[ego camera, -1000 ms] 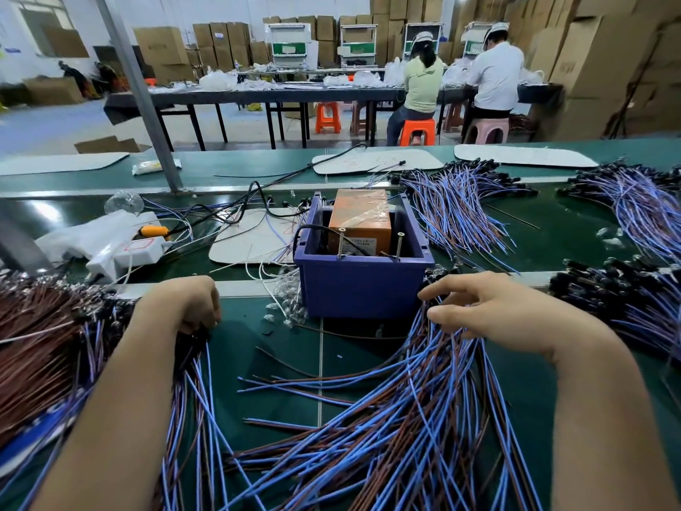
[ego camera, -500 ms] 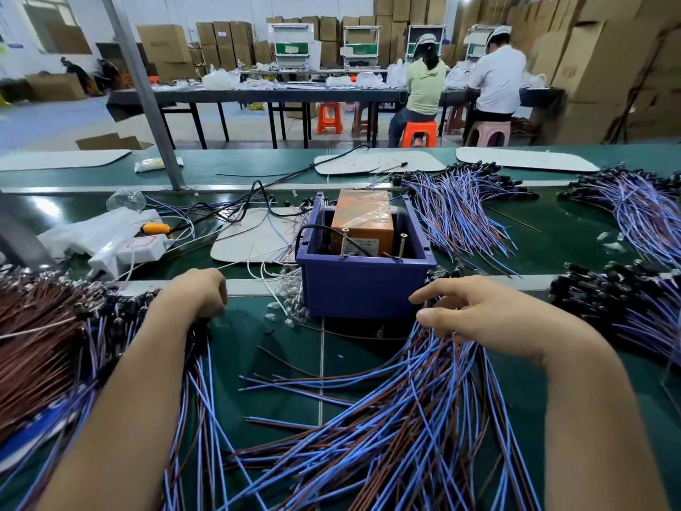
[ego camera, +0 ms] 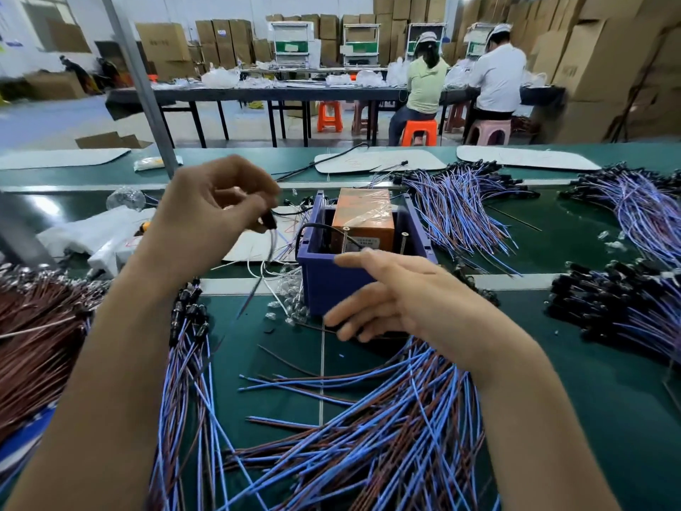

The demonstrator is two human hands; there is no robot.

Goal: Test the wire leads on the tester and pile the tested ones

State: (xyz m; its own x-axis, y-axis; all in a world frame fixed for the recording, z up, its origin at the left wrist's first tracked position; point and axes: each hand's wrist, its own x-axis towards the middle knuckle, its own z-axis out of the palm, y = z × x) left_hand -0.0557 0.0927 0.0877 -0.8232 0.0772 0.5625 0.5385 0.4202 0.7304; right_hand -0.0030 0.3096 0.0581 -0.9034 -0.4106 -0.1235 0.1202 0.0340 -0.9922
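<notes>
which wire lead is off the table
The lead pinched by the left hand, dangling above the table; every other lead lies in piles.

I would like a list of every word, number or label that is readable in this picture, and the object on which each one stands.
No text here can be read with certainty.
White label on the orange box inside the blue bin: print too small to read.
Small blue stickers on the cardboard cartons at the back: blurred.
Faint marks on the white board: unreadable.
</notes>
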